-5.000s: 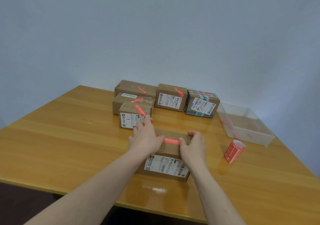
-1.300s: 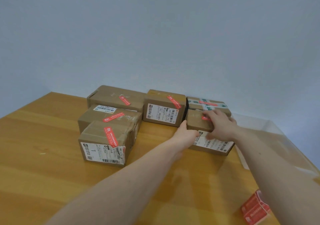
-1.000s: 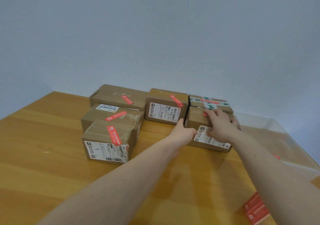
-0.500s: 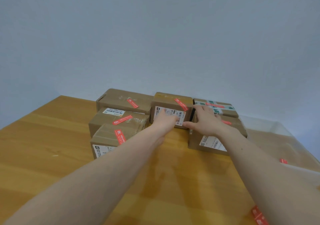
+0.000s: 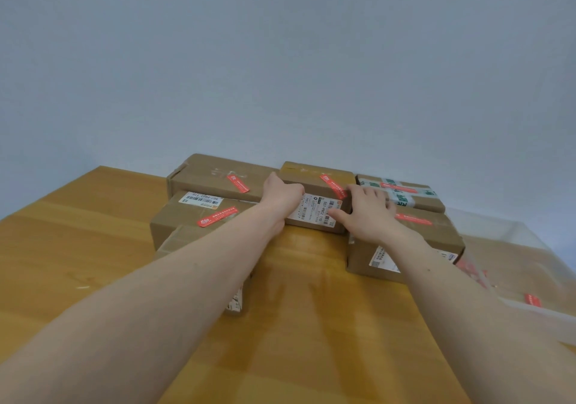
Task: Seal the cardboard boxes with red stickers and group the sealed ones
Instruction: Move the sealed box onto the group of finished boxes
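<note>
Head view: the centre box, sealed with a red sticker, stands at the table's far edge. The left hand grips its left end, fingers curled round. The right hand grips its right end, thumb across the front label. Right of it stands the near box; behind that, the taped box.
</note>
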